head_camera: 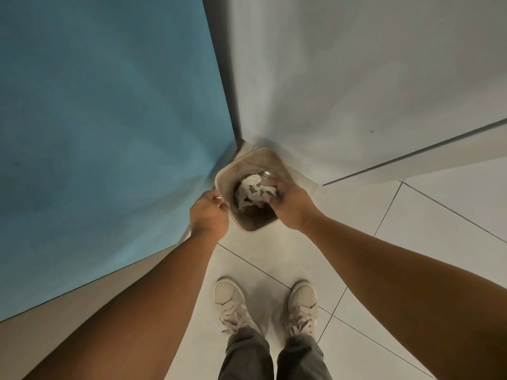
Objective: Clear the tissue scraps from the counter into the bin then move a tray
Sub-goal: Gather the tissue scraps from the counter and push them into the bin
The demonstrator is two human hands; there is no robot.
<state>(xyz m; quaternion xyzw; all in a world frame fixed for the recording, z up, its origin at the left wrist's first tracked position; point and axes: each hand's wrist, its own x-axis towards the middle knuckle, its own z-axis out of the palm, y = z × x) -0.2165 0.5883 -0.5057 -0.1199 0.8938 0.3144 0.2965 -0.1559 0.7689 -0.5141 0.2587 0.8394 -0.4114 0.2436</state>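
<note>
Now | right hand (291, 207) grips tissue scraps (253, 192) | left hand (210, 213) grips upright bin (259, 152)

- Your bin (270, 157) is cream, its inside seemingly brown.
- The tissue scraps (253, 192) are white.
- The wall (109, 119) on your left is blue.
- The floor tiles (411, 242) are pale with dark grout lines.
- Your sneakers (229, 300) are off-white and your trousers (247, 357) grey.

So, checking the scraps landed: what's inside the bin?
White tissue scraps, gripped by the right hand, sit in the bin; a clear object shows behind. Anything under them is covered.
</note>
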